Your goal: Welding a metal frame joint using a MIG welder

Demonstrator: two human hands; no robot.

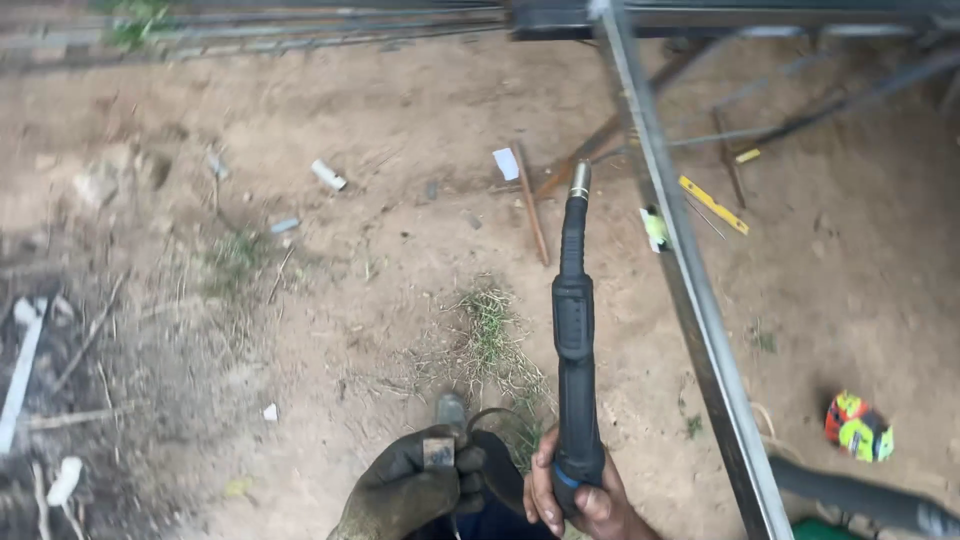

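I am holding a black welding torch (575, 330) in my bare right hand (580, 495), fingers wrapped tight around its handle at six o'clock, and the brass nozzle is pointing up toward twelve, sitting just beside a slanted steel bar (690, 290). My gloved left hand (415, 485) is sitting at seven o'clock, curled closed and pinching a small square metal piece (439, 452) between thumb and fingers. Dirt ground (350, 260) is lying under everything. A yellow level (713, 204) is lying at one o'clock beyond the bar, a tape measure (858, 427) at four o'clock, and a white pipe scrap (328, 175) at eleven o'clock, well apart from my hands
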